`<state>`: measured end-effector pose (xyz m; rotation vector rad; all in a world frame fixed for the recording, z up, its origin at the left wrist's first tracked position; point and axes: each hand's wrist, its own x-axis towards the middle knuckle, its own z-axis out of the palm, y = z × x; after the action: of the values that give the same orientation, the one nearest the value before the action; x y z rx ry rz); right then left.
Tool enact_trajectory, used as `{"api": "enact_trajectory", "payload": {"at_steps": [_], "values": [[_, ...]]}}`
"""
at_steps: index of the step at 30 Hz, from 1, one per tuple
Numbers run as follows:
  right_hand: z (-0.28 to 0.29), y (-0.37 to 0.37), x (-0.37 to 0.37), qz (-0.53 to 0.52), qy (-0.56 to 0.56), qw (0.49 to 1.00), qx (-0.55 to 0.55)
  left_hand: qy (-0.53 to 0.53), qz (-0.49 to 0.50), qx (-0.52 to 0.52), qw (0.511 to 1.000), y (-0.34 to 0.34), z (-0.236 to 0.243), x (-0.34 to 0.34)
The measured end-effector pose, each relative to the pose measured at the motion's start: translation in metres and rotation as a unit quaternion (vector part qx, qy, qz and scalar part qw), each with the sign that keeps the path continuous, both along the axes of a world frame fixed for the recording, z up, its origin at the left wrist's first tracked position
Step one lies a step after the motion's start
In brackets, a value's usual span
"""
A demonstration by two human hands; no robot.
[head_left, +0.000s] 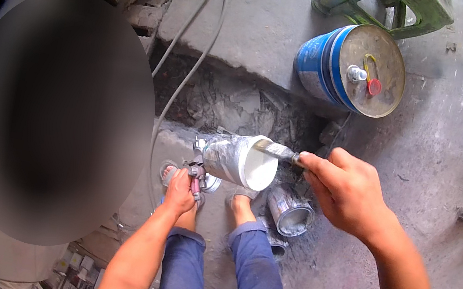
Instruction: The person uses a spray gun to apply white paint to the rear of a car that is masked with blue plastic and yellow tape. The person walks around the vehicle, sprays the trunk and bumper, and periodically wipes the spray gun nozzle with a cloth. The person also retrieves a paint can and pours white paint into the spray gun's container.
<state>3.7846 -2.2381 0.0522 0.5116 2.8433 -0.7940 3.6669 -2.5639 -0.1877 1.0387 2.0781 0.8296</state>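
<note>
My left hand (178,192) is closed round the handle of a spray gun (197,174) with a hose-like fitting near its grip. Joined to the gun, or right beside it, is a paint-smeared cup (228,157); its wide white mouth faces right and towards me. In my right hand (346,189), fingers wrapped round its handle, is a putty knife (277,151). The flat blade reaches over the upper rim of the cup, its tip at the opening. What lies deep in the cup cannot be made out.
Paint-stained cans (289,209) stand on the concrete floor beside my right foot. Beyond the rubble-filled trench (238,105) is a blue drum (326,62), near a green plastic stool (415,16). A grey hose (183,83) runs down past my left foot. A blurred dark oval covers the left side.
</note>
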Motion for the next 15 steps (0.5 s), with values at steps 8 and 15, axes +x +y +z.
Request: {"api": "enact_trajectory", "payload": {"at_steps": [8,15], "values": [[0.000,-0.002,-0.005,0.011,-0.020,0.998,-0.057,0.002,-0.004,-0.010,1.000,-0.003,-0.001,0.000],[-0.018,-0.014,0.005,0.012,0.014,0.981,-0.195,0.001,-0.009,0.002,1.000,0.009,0.008,0.004]]}}
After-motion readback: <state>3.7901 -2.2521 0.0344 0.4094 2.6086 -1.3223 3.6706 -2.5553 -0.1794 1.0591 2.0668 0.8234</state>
